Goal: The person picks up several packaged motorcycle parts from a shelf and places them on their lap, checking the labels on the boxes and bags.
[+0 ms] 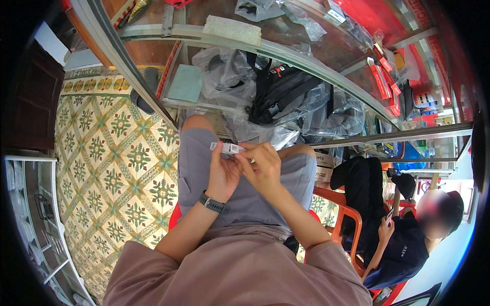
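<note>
Above my lap, my left hand (pixel 226 174) holds a small white box (pixel 229 148), its fingers beneath it and the thumb at its left side. The box has a hanging tab at its left end and bears small writing. Fingertips of my right hand (pixel 262 164) are on the right end of the same box. Whether anything small lies between those fingertips cannot be told. A dark watch (pixel 213 204) is on my left wrist.
A glass display case (pixel 214 36) with bagged black straps (pixel 283 91) stands close in front of my knees. A seated person (pixel 398 244) with a phone is at the right, by an orange plastic chair (pixel 352 218). A white-framed cabinet (pixel 57 214) stands at the far left on the tiled floor.
</note>
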A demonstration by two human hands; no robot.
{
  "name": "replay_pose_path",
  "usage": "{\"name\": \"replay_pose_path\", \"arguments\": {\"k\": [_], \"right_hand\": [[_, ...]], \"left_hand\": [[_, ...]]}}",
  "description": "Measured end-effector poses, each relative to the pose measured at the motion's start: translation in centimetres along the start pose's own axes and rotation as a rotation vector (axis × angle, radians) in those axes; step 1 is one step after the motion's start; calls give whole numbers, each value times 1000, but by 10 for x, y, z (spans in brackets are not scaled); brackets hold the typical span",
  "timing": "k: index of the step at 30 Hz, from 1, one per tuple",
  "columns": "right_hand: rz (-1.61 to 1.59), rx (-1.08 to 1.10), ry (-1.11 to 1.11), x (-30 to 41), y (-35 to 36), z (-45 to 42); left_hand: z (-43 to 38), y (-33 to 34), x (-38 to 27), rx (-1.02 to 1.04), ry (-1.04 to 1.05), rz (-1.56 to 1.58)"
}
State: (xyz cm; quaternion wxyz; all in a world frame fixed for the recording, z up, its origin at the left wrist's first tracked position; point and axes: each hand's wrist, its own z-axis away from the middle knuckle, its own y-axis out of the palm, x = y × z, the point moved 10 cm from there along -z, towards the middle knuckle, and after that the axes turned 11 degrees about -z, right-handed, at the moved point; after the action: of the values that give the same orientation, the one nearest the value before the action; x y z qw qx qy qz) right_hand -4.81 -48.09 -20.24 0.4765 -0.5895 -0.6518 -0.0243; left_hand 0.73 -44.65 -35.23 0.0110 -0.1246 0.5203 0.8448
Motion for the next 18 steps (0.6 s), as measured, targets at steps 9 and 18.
{"name": "replay_pose_path", "arguments": {"k": [9, 18], "right_hand": [[18, 147, -67, 5, 0, -3], [495, -403, -323, 62, -199, -133]], "left_hand": [[0, 5, -1, 77, 47, -64], [13, 32, 21, 255, -235, -92]]}}
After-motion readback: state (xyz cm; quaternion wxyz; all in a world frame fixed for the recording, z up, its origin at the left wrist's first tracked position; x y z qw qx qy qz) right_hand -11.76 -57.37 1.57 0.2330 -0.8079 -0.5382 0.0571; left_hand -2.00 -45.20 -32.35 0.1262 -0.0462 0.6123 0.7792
